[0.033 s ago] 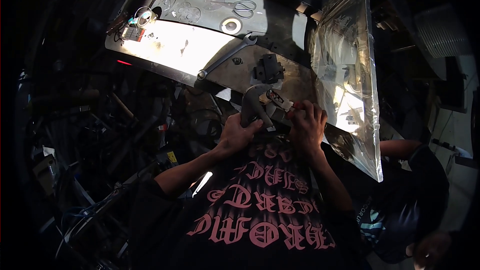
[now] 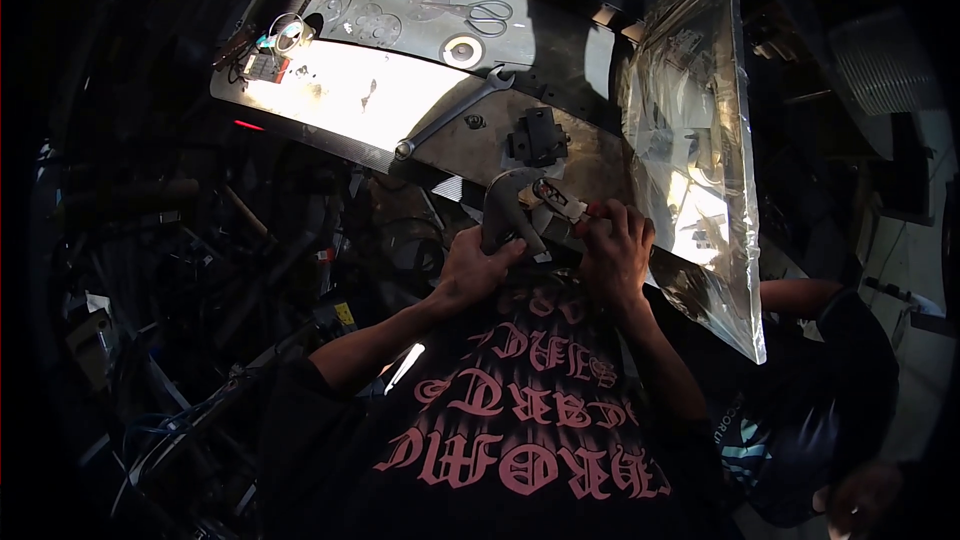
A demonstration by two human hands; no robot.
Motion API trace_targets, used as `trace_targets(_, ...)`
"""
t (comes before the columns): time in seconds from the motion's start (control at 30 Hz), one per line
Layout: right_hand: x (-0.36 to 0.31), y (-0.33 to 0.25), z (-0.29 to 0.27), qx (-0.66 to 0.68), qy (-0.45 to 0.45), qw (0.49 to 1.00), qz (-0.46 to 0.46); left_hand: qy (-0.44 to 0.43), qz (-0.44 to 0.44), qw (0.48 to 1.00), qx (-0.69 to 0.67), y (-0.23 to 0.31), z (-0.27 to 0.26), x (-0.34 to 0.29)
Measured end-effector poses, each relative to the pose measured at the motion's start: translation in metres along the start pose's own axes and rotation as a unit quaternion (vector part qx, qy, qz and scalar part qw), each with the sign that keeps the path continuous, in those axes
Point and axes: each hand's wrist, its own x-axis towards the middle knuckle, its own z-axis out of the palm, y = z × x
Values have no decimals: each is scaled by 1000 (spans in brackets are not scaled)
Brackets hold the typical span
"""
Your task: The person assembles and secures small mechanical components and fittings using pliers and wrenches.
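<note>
My left hand point(image 2: 474, 265) is closed around a grey, curved, hook-shaped part point(image 2: 503, 212) at the near edge of the workbench. To its right, my right hand point(image 2: 617, 248) grips a red-handled tool with a metal head point(image 2: 563, 202); its exact kind is unclear. The head rests against or just over the grey part, and I cannot tell whether they touch. Just beyond lies a dark block point(image 2: 537, 138) with a stepped outline. A large open-end wrench point(image 2: 452, 118) lies at a slant to the left, with a small dark fitting point(image 2: 475, 122) near it.
Scissors point(image 2: 487, 18) and a pale round disc point(image 2: 461, 52) lie farther back on the bench. A small device with wires point(image 2: 264, 66) sits at the far left. A plastic-wrapped panel point(image 2: 690, 130) stands on the right, with another person point(image 2: 815, 390) beyond it. Dark clutter fills the lower left.
</note>
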Motion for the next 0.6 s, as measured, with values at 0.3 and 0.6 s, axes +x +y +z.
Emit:
trace_targets(0.3,2,8,2,19,3,1000,-25,-15,-5,999,31,3,-6,-3)
trace_targets(0.6,4,14,2,-2,-26,999,-34,-24,-3,999,27,3,-10,-4)
